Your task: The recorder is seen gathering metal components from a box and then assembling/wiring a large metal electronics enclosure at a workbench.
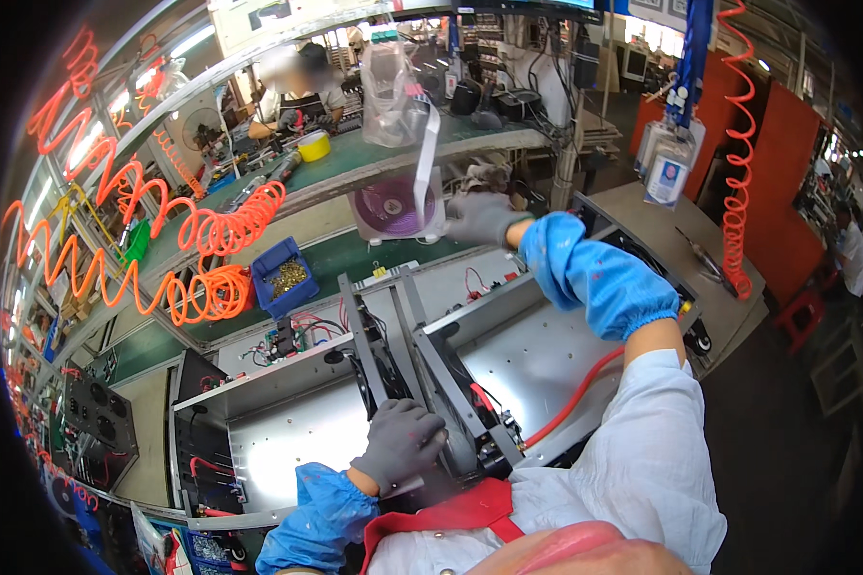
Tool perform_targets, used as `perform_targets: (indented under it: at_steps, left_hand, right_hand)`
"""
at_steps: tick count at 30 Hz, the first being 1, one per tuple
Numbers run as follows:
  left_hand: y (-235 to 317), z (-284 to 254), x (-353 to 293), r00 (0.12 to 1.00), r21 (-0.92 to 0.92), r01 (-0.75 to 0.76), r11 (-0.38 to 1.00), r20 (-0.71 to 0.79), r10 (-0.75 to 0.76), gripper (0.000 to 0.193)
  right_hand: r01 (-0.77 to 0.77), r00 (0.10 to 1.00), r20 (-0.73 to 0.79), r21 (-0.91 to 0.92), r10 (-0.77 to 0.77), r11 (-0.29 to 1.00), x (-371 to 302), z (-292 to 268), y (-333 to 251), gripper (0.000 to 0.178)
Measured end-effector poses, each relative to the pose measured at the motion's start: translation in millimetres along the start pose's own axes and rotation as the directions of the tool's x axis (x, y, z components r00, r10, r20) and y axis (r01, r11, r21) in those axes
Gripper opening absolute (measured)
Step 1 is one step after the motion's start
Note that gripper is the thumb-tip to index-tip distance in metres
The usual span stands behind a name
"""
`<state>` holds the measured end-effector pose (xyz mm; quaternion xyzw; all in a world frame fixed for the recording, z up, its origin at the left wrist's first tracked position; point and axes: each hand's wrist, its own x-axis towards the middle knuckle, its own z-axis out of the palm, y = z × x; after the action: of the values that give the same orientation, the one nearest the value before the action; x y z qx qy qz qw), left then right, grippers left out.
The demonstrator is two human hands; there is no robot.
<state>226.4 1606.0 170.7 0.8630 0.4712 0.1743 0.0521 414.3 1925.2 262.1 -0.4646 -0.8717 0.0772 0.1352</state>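
Observation:
Two open sheet-metal cases lie side by side before me: a left metal case [297, 431] and a right metal case [537, 355]. Grey gloves cover both hands, and blue sleeve covers my forearms. My left hand [401, 445] is curled over the inner edge of the left case, beside its dark metal bar [360, 335]. Stretched out past the far side of the right case, my right hand [484, 220] is near a purple fan [393, 206] and a hanging white strip [430, 158]. Its fingers are blurred; whether they touch anything is unclear. A red hose [571, 402] curves across the right case.
A blue bin [285, 278] of small brass-coloured parts stands beyond the left case. Coiled orange air hoses [225, 220] hang at the left, another coiled hose [738, 144] at the right. A yellow tape roll [314, 147] sits on the green shelf. A person [307, 86] is across the bench.

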Motion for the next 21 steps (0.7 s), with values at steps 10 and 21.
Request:
perform_targets:
  at_steps: [10, 21]
  left_hand:
    - [2.3, 2.3, -1.9, 0.999, 0.009, 0.034, 0.999, 0.012, -0.034, 0.022]
    - [7.3, -1.7, 3.6, 0.998, 0.009, 0.068, 0.998, 0.019, -0.068, 0.020]
  right_hand:
    - [0.260, 0.954, -0.116, -0.131, -0.275, 0.957, -104.6, 112.0, 0.0, 0.031]
    - [0.257, 0.868, -0.392, -0.168, -0.304, 0.952, -104.2, 135.7, 4.5, 0.030]
